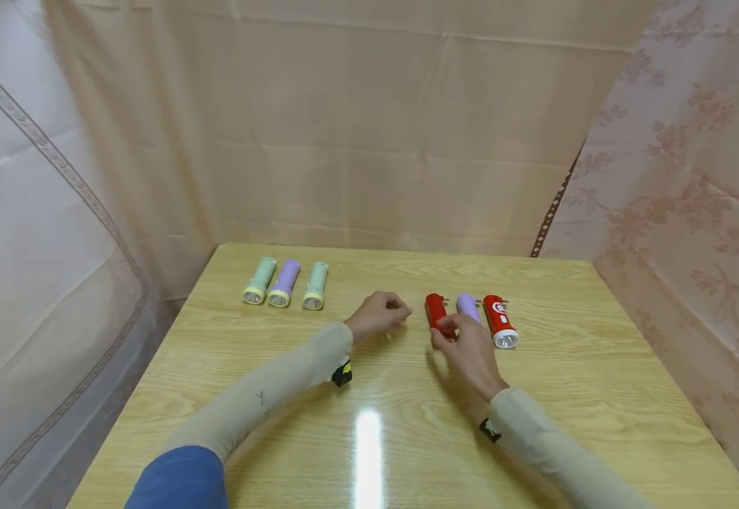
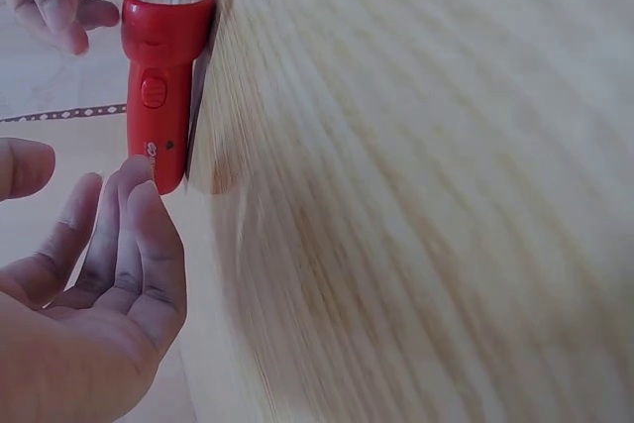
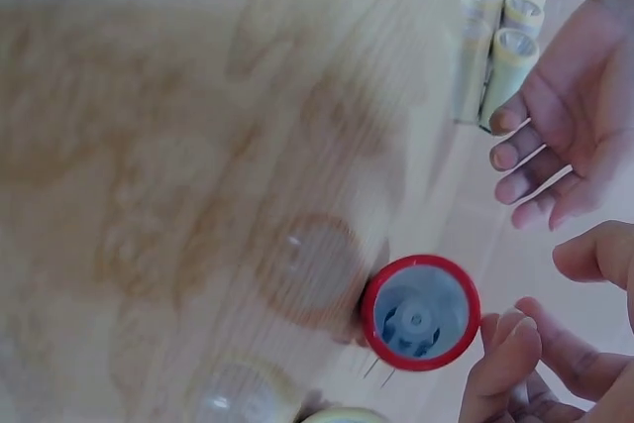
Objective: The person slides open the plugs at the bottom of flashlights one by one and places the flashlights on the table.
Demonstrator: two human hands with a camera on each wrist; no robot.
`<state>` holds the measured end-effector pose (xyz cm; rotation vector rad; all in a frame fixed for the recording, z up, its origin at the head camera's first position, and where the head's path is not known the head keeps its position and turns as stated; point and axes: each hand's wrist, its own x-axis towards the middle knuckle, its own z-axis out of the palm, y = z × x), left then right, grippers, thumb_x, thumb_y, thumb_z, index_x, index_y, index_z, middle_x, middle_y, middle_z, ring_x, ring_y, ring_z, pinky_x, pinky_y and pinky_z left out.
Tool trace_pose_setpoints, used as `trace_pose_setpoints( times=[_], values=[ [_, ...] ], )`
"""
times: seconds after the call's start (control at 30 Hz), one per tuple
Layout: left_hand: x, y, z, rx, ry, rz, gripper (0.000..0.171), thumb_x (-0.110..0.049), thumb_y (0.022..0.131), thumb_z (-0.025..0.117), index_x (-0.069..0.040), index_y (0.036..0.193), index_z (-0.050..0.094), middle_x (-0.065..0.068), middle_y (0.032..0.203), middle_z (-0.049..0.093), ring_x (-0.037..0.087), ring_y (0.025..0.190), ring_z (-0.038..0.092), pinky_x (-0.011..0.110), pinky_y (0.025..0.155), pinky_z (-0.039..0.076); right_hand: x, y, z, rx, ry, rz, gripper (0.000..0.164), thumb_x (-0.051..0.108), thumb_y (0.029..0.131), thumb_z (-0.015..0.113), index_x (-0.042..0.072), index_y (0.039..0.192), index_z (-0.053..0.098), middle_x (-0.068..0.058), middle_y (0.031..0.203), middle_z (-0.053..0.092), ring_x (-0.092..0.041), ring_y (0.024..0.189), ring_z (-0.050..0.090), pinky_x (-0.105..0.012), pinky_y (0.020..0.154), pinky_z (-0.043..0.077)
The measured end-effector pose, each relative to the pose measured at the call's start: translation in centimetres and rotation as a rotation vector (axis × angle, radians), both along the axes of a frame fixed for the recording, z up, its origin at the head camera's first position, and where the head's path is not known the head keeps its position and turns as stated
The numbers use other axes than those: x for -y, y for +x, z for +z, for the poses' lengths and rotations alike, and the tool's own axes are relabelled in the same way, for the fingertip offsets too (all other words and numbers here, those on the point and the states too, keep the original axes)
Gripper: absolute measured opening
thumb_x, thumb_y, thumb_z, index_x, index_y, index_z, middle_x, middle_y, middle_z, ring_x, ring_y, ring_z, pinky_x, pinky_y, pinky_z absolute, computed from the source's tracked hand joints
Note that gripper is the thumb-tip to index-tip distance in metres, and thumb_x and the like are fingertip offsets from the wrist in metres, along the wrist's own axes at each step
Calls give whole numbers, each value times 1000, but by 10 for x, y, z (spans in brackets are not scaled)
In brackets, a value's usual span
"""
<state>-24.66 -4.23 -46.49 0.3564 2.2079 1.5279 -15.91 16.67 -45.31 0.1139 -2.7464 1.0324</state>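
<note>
A red flashlight (image 1: pixel 435 309) lies on the table at the left end of a row of three, its lens end toward the person. My right hand (image 1: pixel 469 348) is at that lens end, partly covering it. In the right wrist view its fingertips (image 3: pixel 505 349) sit right beside the red rim, with the thumb apart. To the left, my left hand (image 1: pixel 378 315) hovers over the wood with loosely bent fingers and nothing in them. The left wrist view shows its fingertips (image 2: pixel 147 185) overlapping the tail of the red flashlight (image 2: pixel 157 76), whose switch faces that camera.
Beside it lie a purple flashlight (image 1: pixel 468 306) and another red flashlight (image 1: pixel 501 324) with a white lens ring; metal prongs stick out near their tails. A green flashlight (image 1: pixel 261 278), a purple one (image 1: pixel 285 281) and another green one (image 1: pixel 316 284) line the table's back left. Curtain (image 1: pixel 369 141) hangs behind.
</note>
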Motion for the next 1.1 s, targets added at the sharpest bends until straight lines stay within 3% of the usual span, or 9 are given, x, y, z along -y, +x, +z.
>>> trace_pose_setpoints(
  times=[0.2, 0.6, 1.1],
  values=[
    [12, 13, 3, -4, 26, -26, 32, -32, 104, 65, -2, 116, 69, 11, 108, 69, 30, 98, 70, 41, 82, 59, 7, 7, -2, 25, 7, 59, 24, 25, 94, 76, 5, 108, 74, -5, 95, 72, -20, 85, 66, -36, 75, 54],
    [42, 42, 0, -9, 81, -54, 36, -32, 105, 62, 1, 119, 67, 12, 108, 68, 33, 98, 69, 44, 84, 59, 21, 28, 1, 141, 22, 148, 34, 34, 92, 78, 9, 114, 73, 4, 93, 69, -12, 74, 61, -30, 66, 53],
    [65, 54, -4, -13, 53, -36, 31, -30, 107, 59, -2, 118, 68, 8, 106, 69, 29, 94, 69, 39, 79, 59, 27, 34, -5, 198, 43, 163, 33, 36, 91, 80, 12, 113, 74, 5, 92, 68, -10, 75, 61, -30, 65, 52]
  ],
)
